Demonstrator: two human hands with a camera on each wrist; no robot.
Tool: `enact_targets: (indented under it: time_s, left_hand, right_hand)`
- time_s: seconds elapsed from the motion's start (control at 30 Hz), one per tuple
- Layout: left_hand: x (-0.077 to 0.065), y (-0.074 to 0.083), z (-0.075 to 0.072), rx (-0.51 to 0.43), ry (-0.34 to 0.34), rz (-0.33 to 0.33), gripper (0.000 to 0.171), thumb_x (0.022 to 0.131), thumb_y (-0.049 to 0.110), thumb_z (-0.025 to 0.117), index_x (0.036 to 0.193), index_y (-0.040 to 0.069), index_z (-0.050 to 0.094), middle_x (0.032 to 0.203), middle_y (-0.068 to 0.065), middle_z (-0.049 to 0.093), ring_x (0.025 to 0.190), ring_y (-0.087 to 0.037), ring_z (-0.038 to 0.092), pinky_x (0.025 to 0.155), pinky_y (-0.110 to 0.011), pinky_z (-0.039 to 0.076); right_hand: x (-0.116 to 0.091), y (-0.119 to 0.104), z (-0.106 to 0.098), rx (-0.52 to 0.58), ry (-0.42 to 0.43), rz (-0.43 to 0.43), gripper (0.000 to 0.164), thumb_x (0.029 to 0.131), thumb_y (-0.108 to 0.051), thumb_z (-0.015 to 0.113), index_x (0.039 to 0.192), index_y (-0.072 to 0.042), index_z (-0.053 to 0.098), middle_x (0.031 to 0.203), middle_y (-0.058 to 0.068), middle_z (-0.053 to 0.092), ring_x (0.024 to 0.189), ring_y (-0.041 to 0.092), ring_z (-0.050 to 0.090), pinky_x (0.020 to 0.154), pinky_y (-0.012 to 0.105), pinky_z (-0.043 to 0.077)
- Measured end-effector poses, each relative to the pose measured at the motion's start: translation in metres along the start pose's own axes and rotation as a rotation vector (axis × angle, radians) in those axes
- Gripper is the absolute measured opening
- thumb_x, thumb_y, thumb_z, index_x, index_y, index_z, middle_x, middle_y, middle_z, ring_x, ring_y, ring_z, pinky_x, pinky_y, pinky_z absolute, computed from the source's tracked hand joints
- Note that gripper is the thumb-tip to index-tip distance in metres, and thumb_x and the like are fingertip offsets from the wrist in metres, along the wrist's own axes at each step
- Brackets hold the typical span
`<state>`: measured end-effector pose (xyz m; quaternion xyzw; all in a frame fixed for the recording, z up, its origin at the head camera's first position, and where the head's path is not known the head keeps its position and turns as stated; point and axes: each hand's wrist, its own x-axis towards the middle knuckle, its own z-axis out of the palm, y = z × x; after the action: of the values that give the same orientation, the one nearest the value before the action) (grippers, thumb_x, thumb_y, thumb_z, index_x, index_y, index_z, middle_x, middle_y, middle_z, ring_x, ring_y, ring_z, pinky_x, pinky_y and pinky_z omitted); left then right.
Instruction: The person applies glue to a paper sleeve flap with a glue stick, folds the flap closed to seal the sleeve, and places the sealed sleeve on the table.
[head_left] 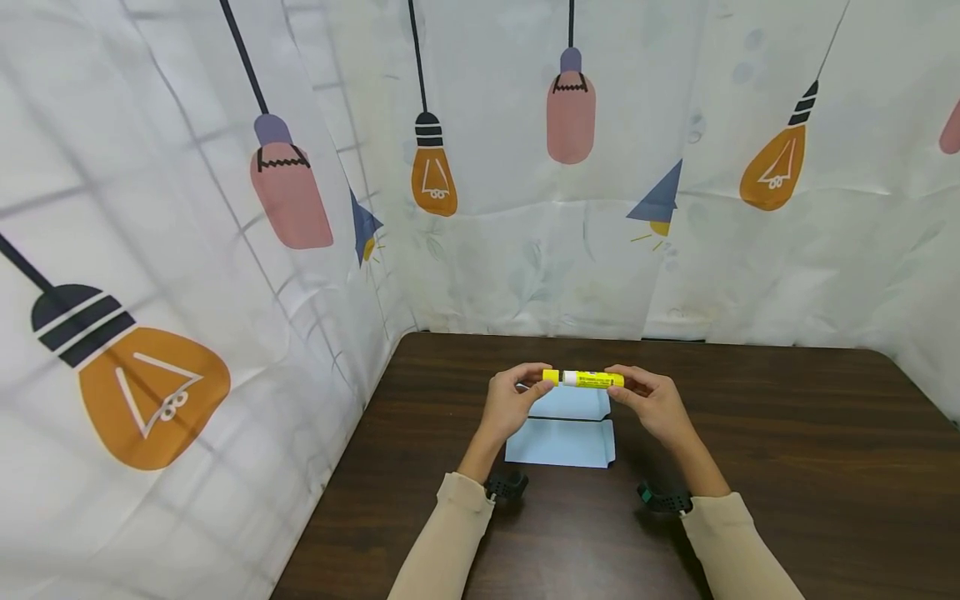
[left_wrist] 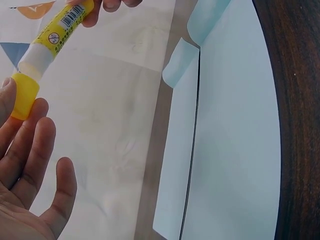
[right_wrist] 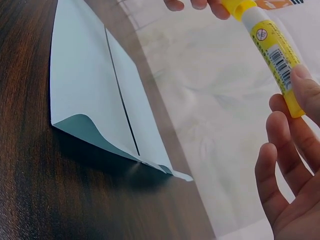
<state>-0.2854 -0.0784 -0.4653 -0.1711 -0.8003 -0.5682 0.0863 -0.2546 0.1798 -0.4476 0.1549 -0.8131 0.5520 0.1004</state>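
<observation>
My left hand (head_left: 510, 402) pinches a yellow cap (left_wrist: 25, 96) between thumb and fingers. The right hand (head_left: 654, 407) grips the yellow lower end of a glue stick (head_left: 592, 379), with a white collar and a barcode label (right_wrist: 281, 62). Cap and stick are in line, the cap just off the white end with a narrow gap in the head view. Both are held up above light blue paper (head_left: 562, 442) with a dark slit across it and folded flaps along its side (left_wrist: 210, 22). In the right wrist view one paper edge curls up off the table.
The dark brown wooden table (head_left: 787, 433) spreads out on both sides of the paper. A pale curtain (head_left: 495, 275) printed with lamps and bulbs hangs behind the table and along its left. Each wrist carries a black strap (head_left: 663, 498) below a beige sleeve.
</observation>
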Motion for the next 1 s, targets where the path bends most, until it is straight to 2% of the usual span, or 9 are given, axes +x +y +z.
enact_targets:
  time_s: [0.1, 0.27, 0.6, 0.8, 1.0]
  left_hand:
    - [0.0, 0.0004, -0.0003, 0.006, 0.0, -0.001, 0.032, 0.092, 0.024, 0.076, 0.122, 0.011, 0.074, 0.103, -0.005, 0.077, 0.091, -0.014, 0.066, 0.08, -0.028, 0.056]
    - [-0.0004, 0.0022, -0.0015, 0.005, 0.007, 0.001, 0.033, 0.093, 0.023, 0.076, 0.123, 0.009, 0.074, 0.103, -0.007, 0.077, 0.092, -0.015, 0.066, 0.084, -0.041, 0.057]
    - [-0.0003, 0.0032, -0.0037, 0.016, 0.023, -0.023, 0.034, 0.093, 0.023, 0.076, 0.123, 0.009, 0.074, 0.102, -0.005, 0.077, 0.093, -0.015, 0.065, 0.082, -0.031, 0.056]
    - [0.0013, 0.0005, -0.004, 0.02, 0.032, -0.025, 0.03, 0.092, 0.023, 0.076, 0.121, 0.014, 0.075, 0.101, -0.004, 0.076, 0.091, -0.013, 0.065, 0.08, -0.026, 0.055]
    - [0.0017, -0.0003, -0.0051, 0.026, 0.038, -0.012, 0.029, 0.093, 0.024, 0.076, 0.12, 0.014, 0.075, 0.1, -0.004, 0.076, 0.09, -0.013, 0.065, 0.079, -0.025, 0.055]
  right_hand:
    - [-0.0006, -0.0011, -0.0002, -0.004, -0.001, 0.009, 0.032, 0.095, -0.007, 0.072, 0.125, 0.002, 0.07, 0.11, 0.022, 0.071, 0.081, 0.007, 0.06, 0.07, 0.025, 0.056]
    - [-0.0009, -0.0022, 0.0, -0.01, -0.001, 0.026, 0.032, 0.095, -0.008, 0.072, 0.125, 0.0, 0.07, 0.11, 0.022, 0.071, 0.082, 0.007, 0.06, 0.071, 0.022, 0.055]
    - [-0.0007, -0.001, -0.0006, -0.011, 0.004, 0.007, 0.033, 0.095, -0.007, 0.072, 0.126, 0.004, 0.069, 0.11, 0.022, 0.071, 0.082, 0.009, 0.06, 0.069, 0.025, 0.055]
    - [-0.0009, -0.003, -0.0016, -0.016, 0.009, 0.02, 0.031, 0.095, -0.007, 0.072, 0.125, 0.002, 0.07, 0.11, 0.022, 0.071, 0.083, 0.011, 0.06, 0.07, 0.025, 0.055]
    - [-0.0008, -0.0046, -0.0022, -0.018, 0.003, 0.046, 0.032, 0.095, -0.008, 0.072, 0.126, 0.002, 0.07, 0.113, 0.023, 0.071, 0.084, 0.012, 0.06, 0.072, 0.024, 0.055]
